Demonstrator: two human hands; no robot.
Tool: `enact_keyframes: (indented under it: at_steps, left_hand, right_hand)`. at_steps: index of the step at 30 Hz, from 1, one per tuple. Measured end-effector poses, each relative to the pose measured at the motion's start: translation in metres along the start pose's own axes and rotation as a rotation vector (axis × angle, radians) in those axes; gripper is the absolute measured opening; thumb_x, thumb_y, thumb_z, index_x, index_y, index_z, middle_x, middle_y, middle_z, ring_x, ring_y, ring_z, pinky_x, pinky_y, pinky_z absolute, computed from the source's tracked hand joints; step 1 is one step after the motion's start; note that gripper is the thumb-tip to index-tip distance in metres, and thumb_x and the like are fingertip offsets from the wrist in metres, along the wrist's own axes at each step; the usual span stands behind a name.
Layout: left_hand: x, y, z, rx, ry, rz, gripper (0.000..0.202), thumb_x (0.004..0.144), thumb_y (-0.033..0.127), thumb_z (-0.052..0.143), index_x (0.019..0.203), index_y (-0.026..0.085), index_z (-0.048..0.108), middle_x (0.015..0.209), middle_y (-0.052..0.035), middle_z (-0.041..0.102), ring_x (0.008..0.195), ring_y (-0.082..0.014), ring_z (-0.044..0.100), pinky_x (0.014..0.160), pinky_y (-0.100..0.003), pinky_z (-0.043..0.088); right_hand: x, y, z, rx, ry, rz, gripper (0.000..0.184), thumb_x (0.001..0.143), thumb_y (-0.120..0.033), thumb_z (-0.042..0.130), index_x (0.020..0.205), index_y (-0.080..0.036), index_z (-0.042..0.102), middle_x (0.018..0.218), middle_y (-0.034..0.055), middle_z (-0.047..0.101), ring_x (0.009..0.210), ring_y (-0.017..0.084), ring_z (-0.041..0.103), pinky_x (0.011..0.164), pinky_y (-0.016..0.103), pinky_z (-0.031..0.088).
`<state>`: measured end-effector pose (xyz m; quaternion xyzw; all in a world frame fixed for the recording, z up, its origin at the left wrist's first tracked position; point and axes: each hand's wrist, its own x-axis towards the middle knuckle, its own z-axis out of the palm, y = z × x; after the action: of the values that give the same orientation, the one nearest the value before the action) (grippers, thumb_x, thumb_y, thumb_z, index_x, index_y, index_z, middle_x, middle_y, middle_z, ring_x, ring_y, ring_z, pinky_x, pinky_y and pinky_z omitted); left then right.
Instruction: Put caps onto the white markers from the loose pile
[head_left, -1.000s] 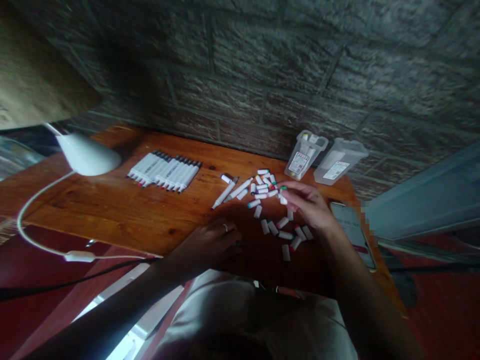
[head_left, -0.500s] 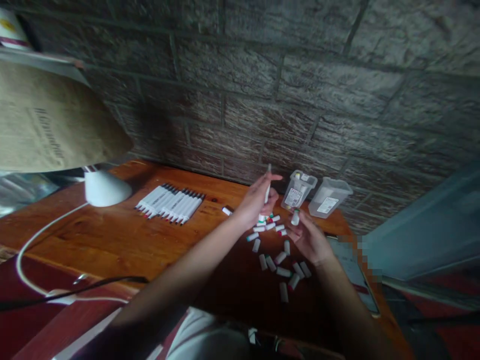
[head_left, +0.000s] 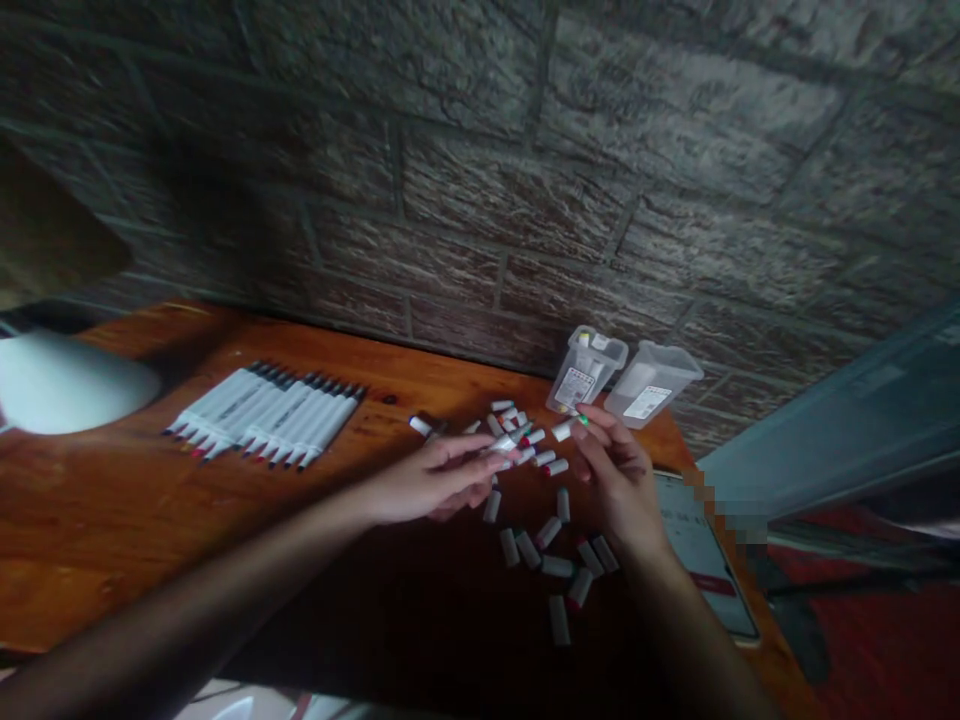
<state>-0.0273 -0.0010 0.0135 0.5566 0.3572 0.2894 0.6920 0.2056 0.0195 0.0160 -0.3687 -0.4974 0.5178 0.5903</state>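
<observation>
Crowding the far right corner of the wooden table (head_left: 112,520) is where trouble could start, since that corner sits close to the edge and a brick wall (head_left: 480,150) hems in the back. A white lamp shade (head_left: 60,385) rests well apart at the left, too far to matter. Nearer the middle, a neat row of capped markers (head_left: 262,415) lies side by side; a careless sweep of the left forearm could, I judge, roll them out of line. A phone (head_left: 701,565) lies at the right edge beside the right wrist, and a nudge from that arm might push it off. Two clear plastic boxes (head_left: 622,380) stand against the wall just behind the hands, and a reach past them could tip one. The left hand (head_left: 431,485) has its fingers closed together around a white marker (head_left: 504,442), holding it low over the table and pointing toward the other hand. The right hand (head_left: 619,480) pinches a small cap (head_left: 564,430) with a green end between thumb and fingertips, just beside the marker's tip. If the cap's colour does not match, or it goes on crooked, it may slip and drop among the loose caps (head_left: 551,545) scattered below, where dim light would make finding it hard.
</observation>
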Motion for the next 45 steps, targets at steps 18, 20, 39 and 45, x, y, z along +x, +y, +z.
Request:
enact_keyframes:
  at_steps: [18,20,39,45]
  left_hand:
    - [0.001,0.002,-0.005,-0.034,0.099,0.155,0.037,0.091,0.049,0.060,0.113,0.018,0.059,0.068,0.0038,0.055,0.037,-0.0017,0.029,0.032,-0.014,0.020]
    - [0.003,0.002,-0.006,-0.071,0.140,0.177,0.035,0.091,0.048,0.061,0.109,0.018,0.059,0.066,0.0045,0.054,0.037,-0.0012,0.026,0.032,-0.014,0.017]
    - [-0.021,0.020,-0.091,0.650,0.017,-0.009,0.025,0.074,0.041,0.076,0.075,0.017,0.073,0.066,0.0008,0.066,0.063,-0.0135,0.056,0.056,-0.019,0.037]
    - [-0.001,-0.010,-0.075,0.669,-0.015,0.083,0.024,0.072,0.038,0.077,0.076,0.015,0.073,0.066,0.0008,0.066,0.060,-0.0125,0.055,0.054,-0.019,0.035]
  right_hand:
    - [0.000,0.005,-0.011,-0.501,-0.206,-0.052,0.020,0.083,-0.035,0.074,0.099,-0.022,0.071,0.089,0.0013,0.074,0.075,0.014,0.065,0.069,0.027,0.051]
    - [-0.002,0.008,-0.012,-0.673,-0.390,-0.098,0.017,0.085,-0.031,0.071,0.100,-0.023,0.072,0.099,0.0032,0.075,0.088,0.018,0.068,0.080,0.031,0.052]
    - [-0.027,0.021,0.040,-1.325,-0.664,-0.526,0.021,0.097,-0.017,0.051,0.103,-0.021,0.071,0.110,0.0068,0.073,0.106,0.026,0.059,0.097,0.041,0.044]
    - [-0.017,0.022,0.042,-1.373,-0.699,-0.484,0.018,0.095,-0.019,0.057,0.104,-0.023,0.071,0.103,0.0046,0.075,0.102,0.026,0.059,0.093,0.041,0.043]
